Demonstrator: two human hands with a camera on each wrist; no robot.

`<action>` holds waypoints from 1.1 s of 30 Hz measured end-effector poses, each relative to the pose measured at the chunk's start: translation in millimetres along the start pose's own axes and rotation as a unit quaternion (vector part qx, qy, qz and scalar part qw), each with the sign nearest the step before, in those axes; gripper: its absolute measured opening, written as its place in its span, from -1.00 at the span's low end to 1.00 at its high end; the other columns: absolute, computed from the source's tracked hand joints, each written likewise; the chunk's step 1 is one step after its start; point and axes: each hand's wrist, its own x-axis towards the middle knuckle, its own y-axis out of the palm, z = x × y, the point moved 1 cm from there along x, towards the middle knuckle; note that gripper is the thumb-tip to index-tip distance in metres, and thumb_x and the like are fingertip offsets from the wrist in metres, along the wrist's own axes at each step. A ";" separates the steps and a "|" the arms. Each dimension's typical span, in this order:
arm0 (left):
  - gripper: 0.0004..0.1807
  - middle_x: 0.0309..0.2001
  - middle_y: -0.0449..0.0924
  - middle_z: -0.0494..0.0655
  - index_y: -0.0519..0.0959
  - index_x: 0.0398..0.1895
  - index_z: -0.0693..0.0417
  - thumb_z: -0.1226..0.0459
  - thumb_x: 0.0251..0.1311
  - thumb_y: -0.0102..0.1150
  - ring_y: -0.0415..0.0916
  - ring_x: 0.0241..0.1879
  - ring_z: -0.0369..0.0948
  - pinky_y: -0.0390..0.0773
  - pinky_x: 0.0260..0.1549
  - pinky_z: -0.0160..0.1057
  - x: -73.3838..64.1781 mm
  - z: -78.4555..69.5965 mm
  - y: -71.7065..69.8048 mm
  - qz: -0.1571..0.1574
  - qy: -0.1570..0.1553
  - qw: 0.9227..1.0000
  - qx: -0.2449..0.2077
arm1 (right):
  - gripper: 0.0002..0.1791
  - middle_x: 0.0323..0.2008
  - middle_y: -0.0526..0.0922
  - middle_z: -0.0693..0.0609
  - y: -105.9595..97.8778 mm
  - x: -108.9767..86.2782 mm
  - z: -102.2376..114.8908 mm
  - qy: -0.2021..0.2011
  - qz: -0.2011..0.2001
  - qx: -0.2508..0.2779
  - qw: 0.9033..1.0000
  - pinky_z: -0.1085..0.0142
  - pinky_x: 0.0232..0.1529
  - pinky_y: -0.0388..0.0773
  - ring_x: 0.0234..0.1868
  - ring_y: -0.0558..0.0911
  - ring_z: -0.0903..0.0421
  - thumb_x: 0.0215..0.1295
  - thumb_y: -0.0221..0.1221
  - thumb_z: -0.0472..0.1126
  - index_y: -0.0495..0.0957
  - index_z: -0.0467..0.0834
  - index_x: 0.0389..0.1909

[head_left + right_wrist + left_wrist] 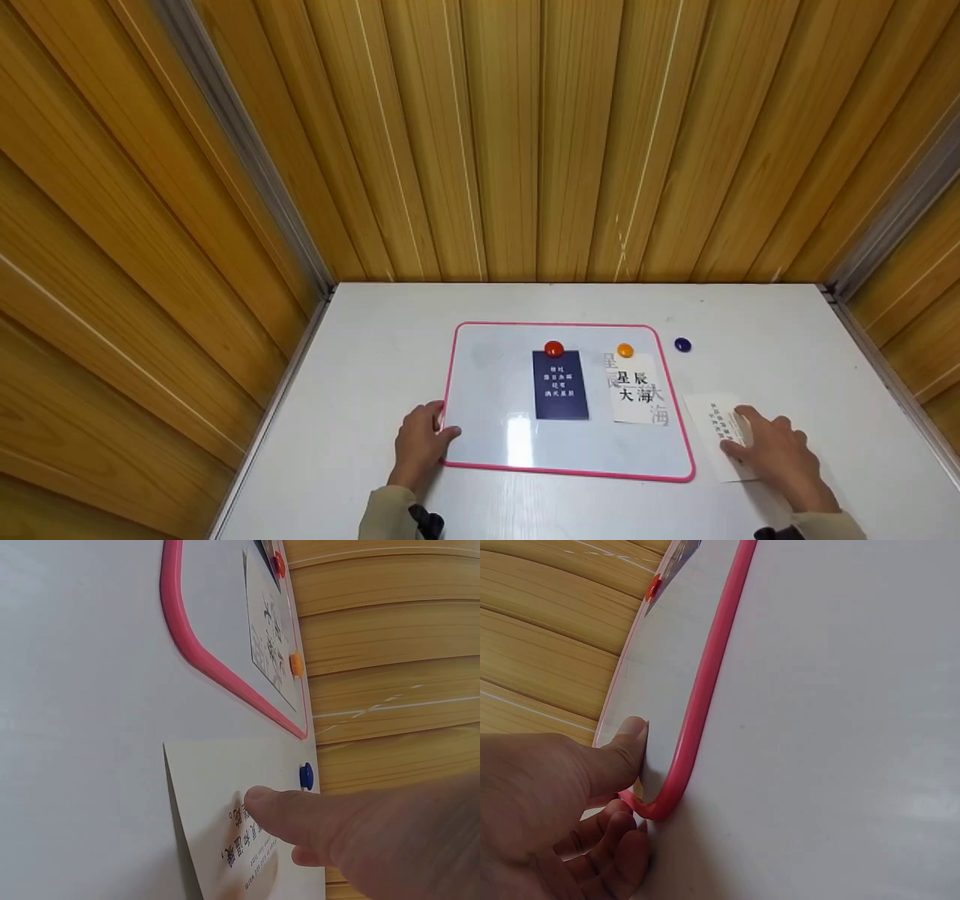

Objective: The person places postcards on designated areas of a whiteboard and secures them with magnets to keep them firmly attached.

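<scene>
My left hand grips the left edge of a small whiteboard with a pink rim, near its lower corner. In the left wrist view, the thumb lies over the board's face and the other fingers curl at the rim. On the board are a dark blue card under a red magnet and a white printed card under an orange magnet. Right of the board, my right hand touches a cream card from above, thumb and forefinger spread apart on its printed face.
A dark blue magnet lies on the white table, just off the board's upper right corner. Wood-look panel walls enclose the table at the back and both sides.
</scene>
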 end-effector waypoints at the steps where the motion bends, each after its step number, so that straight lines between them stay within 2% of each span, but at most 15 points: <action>1: -0.41 -0.34 0.51 -0.05 0.60 0.22 0.23 0.25 0.11 0.52 0.36 -0.35 -0.17 0.42 -0.33 -0.12 -0.3 -0.2 -0.1 -0.001 0.000 1.000 -0.001 | -0.09 -0.08 0.34 -0.55 0.1 0.1 0.1 0.002 0.000 0.001 1.000 -0.14 -0.34 0.43 -0.14 0.40 -0.46 0.24 0.37 0.18 0.23 -0.26 0.41; 10: -0.40 -0.32 0.51 -0.06 0.59 0.23 0.22 0.25 0.11 0.52 0.37 -0.34 -0.16 0.44 -0.32 -0.11 -1.4 -0.2 0.7 0.003 -0.006 1.000 0.002 | -0.12 -0.08 0.32 -0.55 2.3 0.7 1.8 0.011 0.005 -0.003 1.000 -0.18 -0.33 0.45 -0.13 0.40 -0.48 0.24 0.39 0.11 0.25 -0.27 0.39; 24: -0.40 -0.31 0.50 -0.08 0.58 0.24 0.22 0.23 0.13 0.51 0.36 -0.33 -0.18 0.43 -0.31 -0.12 -0.8 1.2 2.3 0.004 -0.006 1.000 -0.001 | -0.18 -0.13 0.35 -0.49 3.4 4.1 2.9 0.009 0.006 0.003 1.000 -0.07 -0.35 0.46 -0.21 0.44 -0.33 0.28 0.39 0.03 0.28 -0.31 0.38; 29: -0.41 -0.33 0.51 -0.06 0.58 0.22 0.25 0.24 0.12 0.51 0.36 -0.34 -0.17 0.44 -0.33 -0.11 -1.0 0.8 0.8 0.001 0.012 1.000 0.005 | -0.20 -0.12 0.36 -0.52 3.5 3.9 1.9 0.000 -0.003 0.003 1.000 -0.10 -0.36 0.47 -0.17 0.45 -0.42 0.26 0.40 0.03 0.31 -0.29 0.37; 33: -0.41 -0.33 0.51 -0.07 0.59 0.23 0.23 0.23 0.13 0.51 0.37 -0.34 -0.17 0.44 -0.32 -0.11 -1.0 1.2 1.3 0.001 0.005 1.000 0.006 | -0.21 -0.13 0.36 -0.52 3.6 4.3 1.0 -0.007 -0.010 0.005 1.000 -0.11 -0.37 0.46 -0.17 0.44 -0.44 0.25 0.40 0.03 0.33 -0.30 0.35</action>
